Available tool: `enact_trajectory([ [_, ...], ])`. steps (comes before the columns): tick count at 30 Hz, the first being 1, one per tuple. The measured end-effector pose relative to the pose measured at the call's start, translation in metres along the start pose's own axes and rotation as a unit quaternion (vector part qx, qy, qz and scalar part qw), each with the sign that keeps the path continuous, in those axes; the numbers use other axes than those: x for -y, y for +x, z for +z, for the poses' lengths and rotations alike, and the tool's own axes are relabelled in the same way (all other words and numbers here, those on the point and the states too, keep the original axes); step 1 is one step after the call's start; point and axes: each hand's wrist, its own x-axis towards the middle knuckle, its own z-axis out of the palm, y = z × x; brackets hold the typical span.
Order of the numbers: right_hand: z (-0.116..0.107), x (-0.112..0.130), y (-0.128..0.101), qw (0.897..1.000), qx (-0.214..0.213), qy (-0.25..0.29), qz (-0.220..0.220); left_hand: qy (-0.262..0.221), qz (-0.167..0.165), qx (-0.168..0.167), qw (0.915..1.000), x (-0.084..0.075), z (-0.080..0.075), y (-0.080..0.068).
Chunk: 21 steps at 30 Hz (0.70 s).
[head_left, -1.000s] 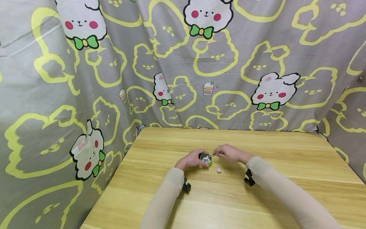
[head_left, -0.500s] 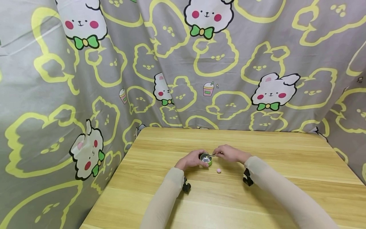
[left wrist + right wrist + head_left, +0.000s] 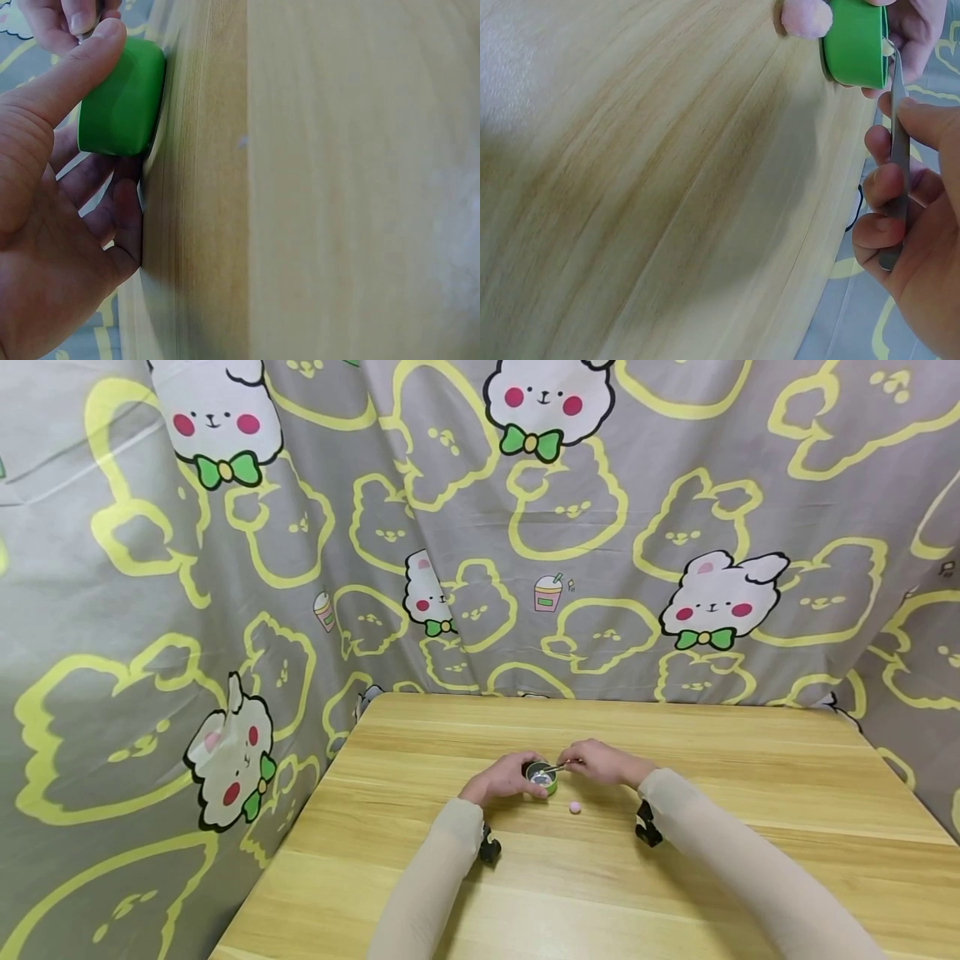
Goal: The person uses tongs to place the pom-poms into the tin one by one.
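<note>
left hand (image 3: pixel 501 779) curls round small round green metal-lined tin (image 3: pixel 541 777), mid-table | right hand (image 3: pixel 602 762) pinches thin silver tweezers (image 3: pixel 897 142), tips at the tin's rim | small pink ball (image 3: pixel 573 807) just beside tin on pale wooden table (image 3: pixel 735 860)

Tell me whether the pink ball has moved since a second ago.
No. The pink ball lies in the same spot on the table, just right of the green tin.

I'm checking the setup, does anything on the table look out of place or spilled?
One small pink ball lies loose on the wooden table, just outside the small green metal-lined cup. Nothing looks spilled or damaged.
</note>
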Motion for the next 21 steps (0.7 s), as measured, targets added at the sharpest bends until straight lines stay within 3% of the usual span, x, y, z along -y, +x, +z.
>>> enact_trajectory([
  [12,0.001,0.0006,0.0006,0.998,0.003,0.02,0.052,0.006,0.008,0.0,1.0,0.0004,-0.0004,0.0005],
  [21,0.0,0.0002,-0.0051,0.999,-0.005,0.017,0.046,0.001,0.009,-0.002,1.0,-0.0001,-0.0002,-0.0014],
])
